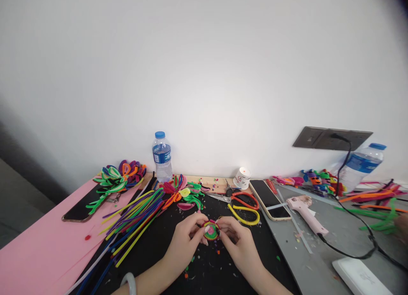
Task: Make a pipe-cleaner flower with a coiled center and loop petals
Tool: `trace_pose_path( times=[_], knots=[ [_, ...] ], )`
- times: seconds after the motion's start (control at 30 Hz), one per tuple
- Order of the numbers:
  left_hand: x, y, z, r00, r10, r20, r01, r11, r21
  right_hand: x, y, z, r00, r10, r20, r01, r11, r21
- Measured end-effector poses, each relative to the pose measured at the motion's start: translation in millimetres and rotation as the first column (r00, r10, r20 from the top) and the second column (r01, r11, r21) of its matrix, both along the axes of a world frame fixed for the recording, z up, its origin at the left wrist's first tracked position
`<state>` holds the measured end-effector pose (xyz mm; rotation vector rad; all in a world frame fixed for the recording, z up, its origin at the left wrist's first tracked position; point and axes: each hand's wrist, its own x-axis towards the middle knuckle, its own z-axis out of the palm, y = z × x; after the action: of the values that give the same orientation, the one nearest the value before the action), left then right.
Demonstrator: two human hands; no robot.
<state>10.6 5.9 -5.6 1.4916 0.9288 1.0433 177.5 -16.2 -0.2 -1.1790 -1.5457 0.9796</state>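
Note:
A small round coil of pipe cleaner (211, 230), pink in the middle with green and dark red rings, is held up over the black mat (223, 276). My left hand (188, 235) pinches its left edge, thumb on the front. At its right edge my right hand (235, 239) grips with thumb and fingers, a dark spot beside the thumb tip. Just beyond my hands lie scissors (244, 208) with red and yellow handles, blades pointing left. Pipe-cleaner flowers (183, 193) sit behind my left hand.
Loose pipe cleaners (134, 222) fan out at left, near a phone (79, 208). A water bottle (162, 159) and paper cup (242, 178) stand by the wall. Rightward lie another phone (270, 199), a pink glue gun (307, 214) with its cord and a white box (361, 276). Another person's hand (402, 227) shows far right.

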Motion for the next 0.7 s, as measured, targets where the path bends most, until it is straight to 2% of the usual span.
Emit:
trace_pose_path(
  times=[0.27, 0.7],
  knots=[
    [1.0, 1.5, 2.5, 1.000, 0.003, -0.011, -0.003, 1.000, 0.011, 0.6, 0.7, 0.6, 1.000, 0.005, -0.018, -0.005, 1.000, -0.007],
    [-0.5, 1.1, -2.4, 1.000, 0.004, -0.027, -0.003, 1.000, 0.015, -0.2, 1.2, 0.5, 0.998, -0.001, -0.066, -0.002, 0.999, -0.043]
  ],
)
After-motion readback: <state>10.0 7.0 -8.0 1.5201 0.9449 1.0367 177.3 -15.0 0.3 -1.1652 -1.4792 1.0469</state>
